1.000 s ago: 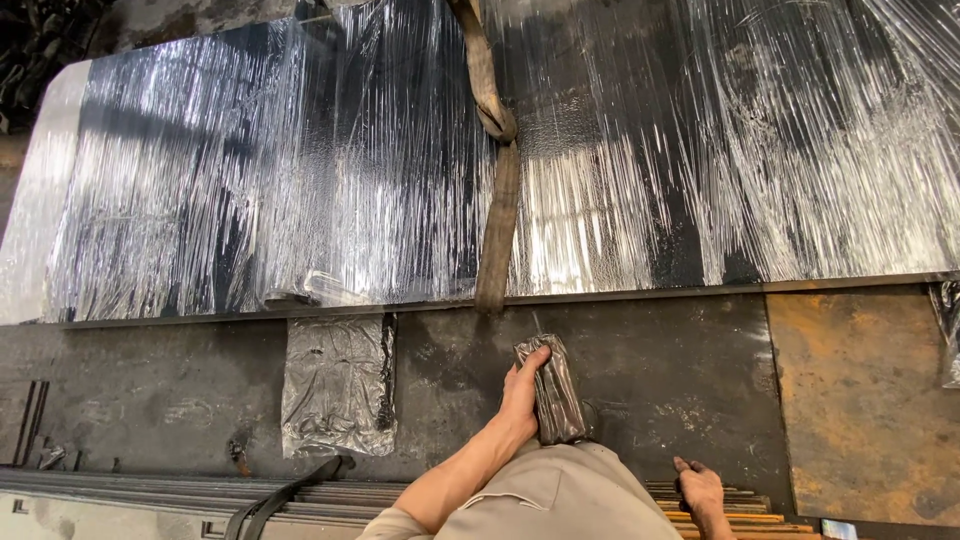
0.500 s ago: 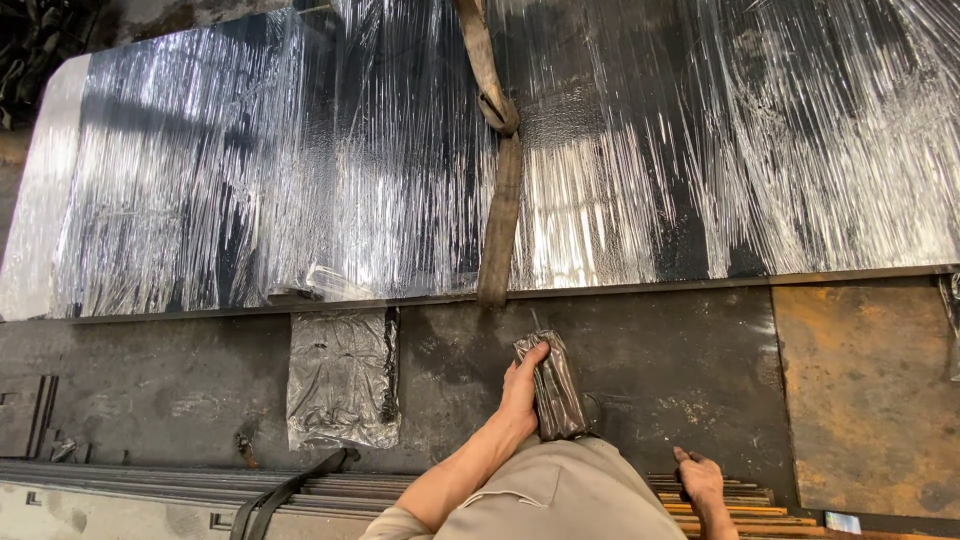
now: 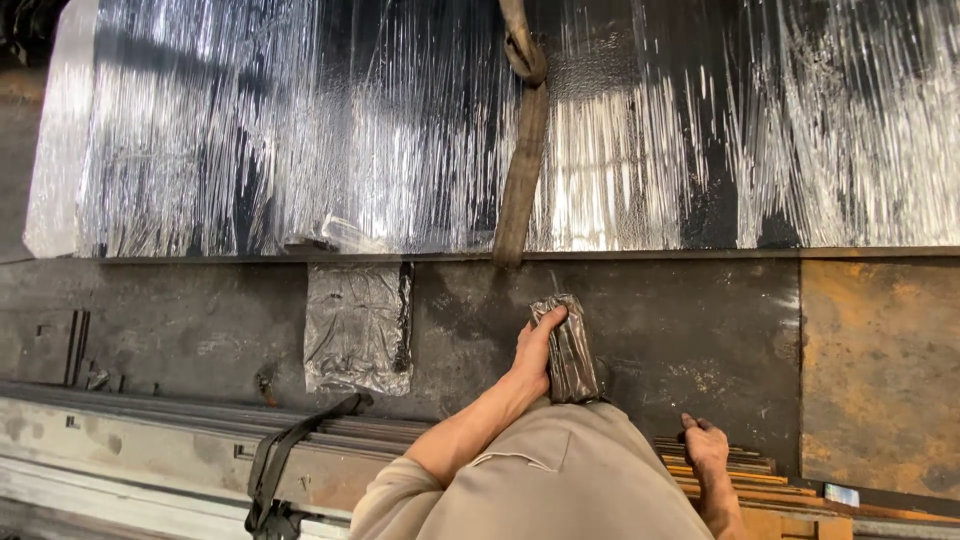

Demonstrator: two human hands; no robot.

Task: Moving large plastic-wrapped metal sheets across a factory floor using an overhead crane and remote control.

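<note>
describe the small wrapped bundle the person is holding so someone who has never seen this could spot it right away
Start at the big stack wrapped in shiny plastic film across the top, and follow the brown strap down its front. Just below the strap's end, the left hand grips a small dark bundle. Unlike the flat, lighter plastic patch to its left, it is narrow, dark and held.

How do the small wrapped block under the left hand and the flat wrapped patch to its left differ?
The small wrapped block is dark, narrow and thick, standing proud of the dark metal plate; the flat wrapped patch is pale grey, wider and lies nearly flush. The left hand is on the block's side, while nothing touches the patch. The right hand rests apart on stacked bars. Both lie just below the big film-wrapped stack and look covered in shiny film.
</note>
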